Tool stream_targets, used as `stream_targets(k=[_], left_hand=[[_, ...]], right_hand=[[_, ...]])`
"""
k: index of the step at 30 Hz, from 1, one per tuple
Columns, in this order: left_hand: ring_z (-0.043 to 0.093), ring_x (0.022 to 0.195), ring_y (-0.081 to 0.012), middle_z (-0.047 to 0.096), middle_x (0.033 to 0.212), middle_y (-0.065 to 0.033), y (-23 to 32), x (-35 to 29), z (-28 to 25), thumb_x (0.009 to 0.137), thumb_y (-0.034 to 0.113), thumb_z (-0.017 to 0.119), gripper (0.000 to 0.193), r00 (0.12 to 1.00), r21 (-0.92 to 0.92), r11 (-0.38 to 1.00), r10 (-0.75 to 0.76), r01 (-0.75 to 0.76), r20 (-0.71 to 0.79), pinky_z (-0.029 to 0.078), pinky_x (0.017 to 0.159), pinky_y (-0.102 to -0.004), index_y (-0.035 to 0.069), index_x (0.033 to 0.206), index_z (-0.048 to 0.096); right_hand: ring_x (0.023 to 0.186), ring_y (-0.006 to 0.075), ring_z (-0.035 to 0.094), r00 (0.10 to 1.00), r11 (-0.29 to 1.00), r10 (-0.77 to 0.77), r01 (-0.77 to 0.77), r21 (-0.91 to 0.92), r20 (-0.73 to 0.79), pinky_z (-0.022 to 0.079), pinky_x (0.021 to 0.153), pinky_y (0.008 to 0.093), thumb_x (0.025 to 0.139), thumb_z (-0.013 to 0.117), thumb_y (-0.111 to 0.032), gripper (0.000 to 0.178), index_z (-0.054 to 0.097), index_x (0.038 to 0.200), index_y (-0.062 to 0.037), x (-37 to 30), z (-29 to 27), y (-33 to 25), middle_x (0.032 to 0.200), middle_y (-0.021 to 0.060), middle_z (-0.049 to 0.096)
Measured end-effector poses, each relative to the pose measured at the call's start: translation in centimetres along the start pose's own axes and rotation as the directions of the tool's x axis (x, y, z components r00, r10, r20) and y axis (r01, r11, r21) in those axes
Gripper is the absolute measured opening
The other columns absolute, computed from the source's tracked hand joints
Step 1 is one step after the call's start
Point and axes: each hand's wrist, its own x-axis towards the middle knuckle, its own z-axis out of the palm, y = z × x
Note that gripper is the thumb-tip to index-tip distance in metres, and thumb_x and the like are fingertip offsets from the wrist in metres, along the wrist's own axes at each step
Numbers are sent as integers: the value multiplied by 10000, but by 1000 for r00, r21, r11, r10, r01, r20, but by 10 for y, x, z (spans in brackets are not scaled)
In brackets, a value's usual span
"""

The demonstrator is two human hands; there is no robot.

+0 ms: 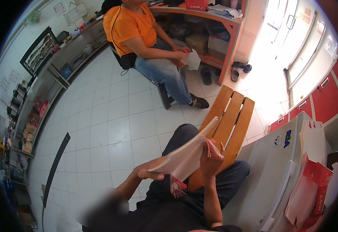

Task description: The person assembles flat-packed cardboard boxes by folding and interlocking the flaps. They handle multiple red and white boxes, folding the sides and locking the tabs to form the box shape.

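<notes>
- White sheet (188, 154) with red showing along parts of it: thin and pale, it runs on a slant up to a narrow far tip, its upper edge slightly bowed, and a pleated red-and-white fan (177, 187) spreads from its lower side.
- Left forearm comes up from the lower left, the left hand (152, 171) turned inward with its thumb pointing across toward the right.
- Right forearm stands almost upright from the lower edge; the right hand (211, 160) is raised, most of its fingers curled, one fingertip standing apart.
- Left fingers are closed on the sheet's near left end, thumb low at the edge; the rest are partly hidden, so I can't tell exactly how they lie.
- Right fingers grip a small red-edged part at the sheet's right side.
- Between both hands, the sheet hangs in the air above the dark-trousered lap (165, 193), with the slatted wooden seat (230, 120) beyond.
- Across the room, a seated person in an orange shirt (134, 29) holds a white piece (192, 60) too.
</notes>
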Motion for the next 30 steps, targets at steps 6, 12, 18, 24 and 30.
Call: stream_targets(k=[6,12,18,24,30], left_hand=[[-34,1490,-334,-10,1606,-188,-1,39,-12,406,1041,410,1547,852,-508,829,426,-234,304,114,1131,-611,67,1548,34],[237,1385,-258,290,1481,-162,11,82,14,860,791,286,977,891,-13,902,424,-431,-164,273,1103,-464,63,1505,201],[472,1127,-182,468,1282,-133,9,104,31,940,671,301,826,868,-286,825,422,-487,-261,412,962,-345,41,1471,250],[608,847,-109,611,1060,-93,13,114,27,1022,534,270,652,870,-478,738,313,-476,-382,497,781,-228,32,1437,298],[594,724,-98,620,971,-70,16,118,40,1049,469,240,560,827,-458,753,201,-473,-525,486,677,-226,58,1419,329]], right_hand=[[831,269,708,986,980,3,-36,195,169,368,1048,470,887,625,-127,175,733,997,-45,-8,-13,6,887,126,730],[915,226,707,978,976,-141,112,184,151,364,1052,484,796,705,-58,164,740,956,-68,-10,-6,-16,946,111,733],[958,208,706,988,993,-103,96,64,114,341,1070,486,793,734,-67,162,741,955,-79,-18,-4,-34,970,82,736],[963,192,706,982,985,-164,158,70,98,318,1084,482,783,739,-61,201,726,984,-71,-22,5,-33,966,78,737],[983,228,699,966,976,-191,168,136,177,279,1111,508,733,735,-60,272,708,1004,-52,-28,1,-24,967,112,731]])
